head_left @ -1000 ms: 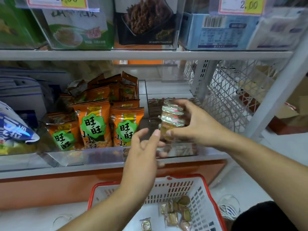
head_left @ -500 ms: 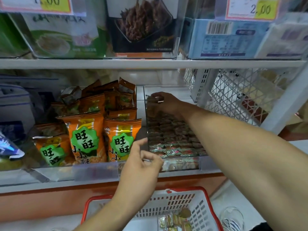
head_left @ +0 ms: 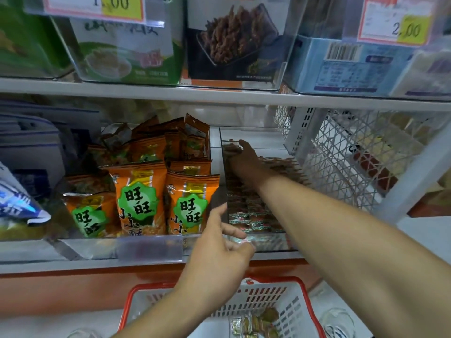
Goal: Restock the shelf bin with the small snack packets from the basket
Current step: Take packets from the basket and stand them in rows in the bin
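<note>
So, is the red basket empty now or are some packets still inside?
Not empty. A few small snack packets still lie on the bottom of the basket, near its right side.

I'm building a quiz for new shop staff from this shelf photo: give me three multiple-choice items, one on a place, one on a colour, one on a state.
1. Where is the right hand?
A. in the basket
B. deep in the clear shelf bin
C. on the upper shelf

2. What colour is the basket rim?
A. red
B. blue
C. black

3. How is the left hand?
A. gripping an orange bag
B. fist closed
C. empty, fingers loose at the bin's front corner

Answers: 1 B, the arm reaches over the rows of small snack packets; 2 A, red edge on the white mesh; 3 C, nothing lies in its grip.
</note>
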Demonstrator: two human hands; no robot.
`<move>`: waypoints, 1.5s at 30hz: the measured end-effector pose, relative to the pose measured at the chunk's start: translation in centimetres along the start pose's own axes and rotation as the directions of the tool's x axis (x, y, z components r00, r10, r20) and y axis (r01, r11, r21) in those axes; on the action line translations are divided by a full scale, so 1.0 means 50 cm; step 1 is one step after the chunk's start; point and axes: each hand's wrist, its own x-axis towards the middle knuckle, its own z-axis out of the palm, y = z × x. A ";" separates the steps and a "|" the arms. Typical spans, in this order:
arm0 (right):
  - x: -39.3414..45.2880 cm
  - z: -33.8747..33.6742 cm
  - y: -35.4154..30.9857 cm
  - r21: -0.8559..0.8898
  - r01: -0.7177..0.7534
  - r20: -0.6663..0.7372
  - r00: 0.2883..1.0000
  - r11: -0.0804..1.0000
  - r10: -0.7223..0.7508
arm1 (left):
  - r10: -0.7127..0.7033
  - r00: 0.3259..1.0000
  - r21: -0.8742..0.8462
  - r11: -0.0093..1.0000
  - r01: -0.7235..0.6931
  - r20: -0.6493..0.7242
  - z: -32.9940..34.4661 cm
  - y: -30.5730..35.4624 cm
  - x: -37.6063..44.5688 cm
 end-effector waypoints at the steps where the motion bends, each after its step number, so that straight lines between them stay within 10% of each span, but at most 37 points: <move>1: 0.000 0.002 -0.001 -0.051 0.010 0.002 1.000 0.999 -0.010 | -0.001 1.000 -0.003 1.000 0.001 0.009 -0.002 -0.001 -0.001; 9: -0.098 -0.032 -0.043 -0.162 0.094 -0.118 0.987 0.982 -0.113 | 0.082 0.995 -0.015 0.996 -0.083 -0.047 -0.013 -0.025 -0.044; 11: -0.163 -0.029 -0.055 -0.159 0.287 -0.320 0.890 0.945 -0.325 | 0.092 0.996 0.086 0.992 -0.092 0.003 -0.017 -0.052 -0.056; 15: -0.360 -0.011 -0.025 -0.082 0.823 -0.458 0.469 0.562 -0.755 | -0.058 0.972 0.423 0.905 -0.045 0.228 -0.023 -0.146 -0.071; 17: -0.446 0.032 0.048 -0.011 0.865 -0.317 0.472 0.501 -0.822 | -0.169 0.934 0.606 0.793 -0.061 0.315 -0.021 -0.215 -0.078; 20: -0.527 0.103 0.242 -0.090 0.590 0.021 0.807 0.802 -0.591 | -0.391 0.842 0.817 0.568 -0.097 0.372 -0.029 -0.343 -0.105; 22: -0.548 0.108 0.402 -0.360 0.155 0.313 0.949 0.920 -0.038 | -0.535 0.762 0.901 0.409 -0.144 0.364 -0.040 -0.428 -0.129; 24: -0.570 0.077 0.566 -0.731 0.015 0.464 0.745 0.683 0.480 | -0.611 0.710 0.926 0.341 -0.163 0.350 -0.049 -0.495 -0.148; 26: -0.607 0.034 0.678 -0.891 0.154 0.431 0.582 0.427 0.689 | -0.632 0.693 0.923 0.361 -0.134 0.348 -0.050 -0.535 -0.151; 31: -0.642 0.005 0.787 -0.887 0.306 0.461 0.611 0.346 0.644 | -0.552 0.721 0.881 0.437 -0.179 0.420 -0.021 -0.611 -0.130; 40: -0.630 0.064 0.803 -0.596 0.729 0.766 0.390 0.336 0.512 | -0.530 0.680 0.859 0.245 -0.449 0.507 0.106 -0.742 -0.139; 45: -0.641 0.080 0.811 -0.566 0.734 0.800 0.381 0.375 0.463 | -0.474 0.725 0.865 0.246 -0.437 0.500 0.132 -0.775 -0.127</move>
